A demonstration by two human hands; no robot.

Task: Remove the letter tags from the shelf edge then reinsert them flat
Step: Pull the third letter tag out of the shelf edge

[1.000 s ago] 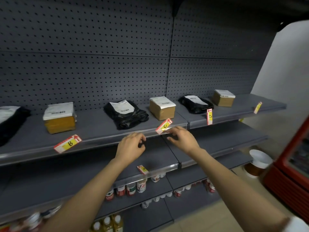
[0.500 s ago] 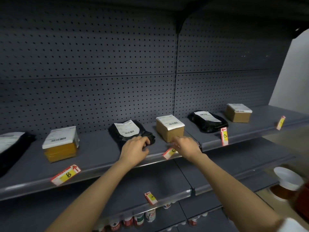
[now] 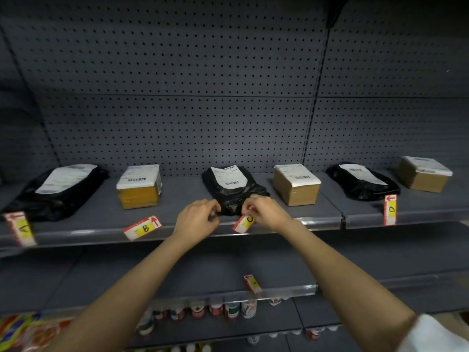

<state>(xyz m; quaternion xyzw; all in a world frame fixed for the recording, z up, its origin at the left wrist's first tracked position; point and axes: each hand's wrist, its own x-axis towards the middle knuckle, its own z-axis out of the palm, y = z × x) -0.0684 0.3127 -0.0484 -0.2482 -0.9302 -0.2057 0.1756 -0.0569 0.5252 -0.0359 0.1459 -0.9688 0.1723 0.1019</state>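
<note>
**Both hands at the C tag on the shelf edge**

Right hand (image 3: pixel 266 214) closed in a pinch on the C tag (image 3: pixel 244 223), fingertips over its upper right corner. Tag tilted, lower left end down at the clear strip along the shelf edge (image 3: pixel 317 224), not lying flat. Left hand (image 3: pixel 199 219) just left of the C tag, fingers curled inward, thumb near fingertips; whether anything is gripped cannot be told. Directly behind the C tag, a black bag (image 3: pixel 234 190) with a white label, partly hidden by both hands.

Left of the C tag along the same edge, the B tag (image 3: pixel 142 227), slanted upward to the right. Farther left, the A tag (image 3: pixel 21 228), standing nearly upright and blurred. Well to the right of the C tag, the D tag (image 3: pixel 390 209), upright on the neighbouring shelf section. Below the C tag, on the next shelf's edge, a small tag (image 3: pixel 253 283), tilted, letter unreadable.

Behind the C tag and to either side, brown boxes and black bags in a row.
</note>
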